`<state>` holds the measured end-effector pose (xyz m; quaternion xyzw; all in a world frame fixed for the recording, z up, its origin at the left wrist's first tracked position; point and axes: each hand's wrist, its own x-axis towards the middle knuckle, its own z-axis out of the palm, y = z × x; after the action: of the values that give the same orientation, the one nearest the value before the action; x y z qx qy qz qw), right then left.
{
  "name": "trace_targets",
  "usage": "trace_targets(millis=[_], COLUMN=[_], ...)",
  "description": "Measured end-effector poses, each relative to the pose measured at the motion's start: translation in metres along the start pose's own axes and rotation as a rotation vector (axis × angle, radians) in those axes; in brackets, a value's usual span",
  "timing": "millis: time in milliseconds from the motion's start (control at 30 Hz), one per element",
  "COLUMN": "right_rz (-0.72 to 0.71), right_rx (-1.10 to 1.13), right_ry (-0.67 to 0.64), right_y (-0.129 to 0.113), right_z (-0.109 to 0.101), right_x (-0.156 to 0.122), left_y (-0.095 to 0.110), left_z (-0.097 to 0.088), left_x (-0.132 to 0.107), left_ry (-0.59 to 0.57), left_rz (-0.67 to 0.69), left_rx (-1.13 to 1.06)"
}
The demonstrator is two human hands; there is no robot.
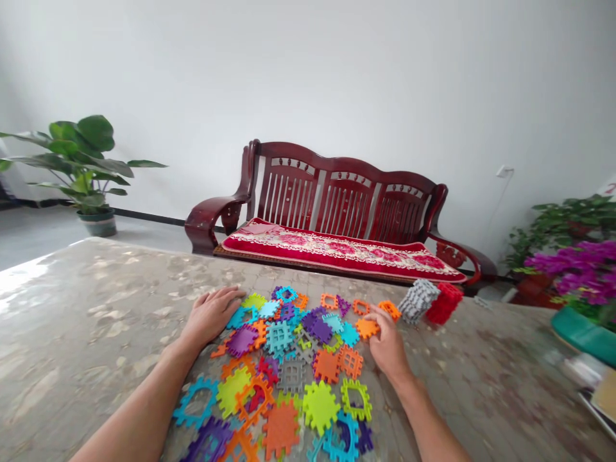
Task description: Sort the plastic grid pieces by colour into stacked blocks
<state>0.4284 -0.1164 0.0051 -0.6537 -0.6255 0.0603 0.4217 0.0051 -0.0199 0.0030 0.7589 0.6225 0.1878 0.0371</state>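
Several flat, toothed plastic tiles in orange, blue, purple, green and grey lie spread over a marbled table. My left hand rests palm down at the pile's left edge, fingers together over a blue tile. My right hand sits at the pile's right edge, its fingers curled onto an orange tile. A grey cube and a red cube built from such tiles stand side by side beyond my right hand.
A dark wooden bench with a red flowered cushion stands behind the table. A potted plant is on the floor at far left. Purple flowers and a green dish are at the right edge.
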Motion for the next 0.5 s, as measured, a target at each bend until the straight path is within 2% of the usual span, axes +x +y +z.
trace_targets(millis=[133, 333, 500], right_rz=[-0.028, -0.072, -0.151], right_rx=[-0.05, -0.037, -0.095], right_ry=[-0.019, -0.166, -0.212], right_y=[0.001, 0.009, 0.005], right_z=[0.004, 0.01, 0.004], right_x=[-0.002, -0.001, -0.005], left_y=[0.0, -0.001, -0.003], left_z=[-0.001, 0.0, 0.001], left_x=[0.0, 0.001, 0.001], left_ry=[0.003, 0.003, 0.011], left_rz=[0.013, 0.013, 0.023], left_rx=[0.002, 0.015, 0.009])
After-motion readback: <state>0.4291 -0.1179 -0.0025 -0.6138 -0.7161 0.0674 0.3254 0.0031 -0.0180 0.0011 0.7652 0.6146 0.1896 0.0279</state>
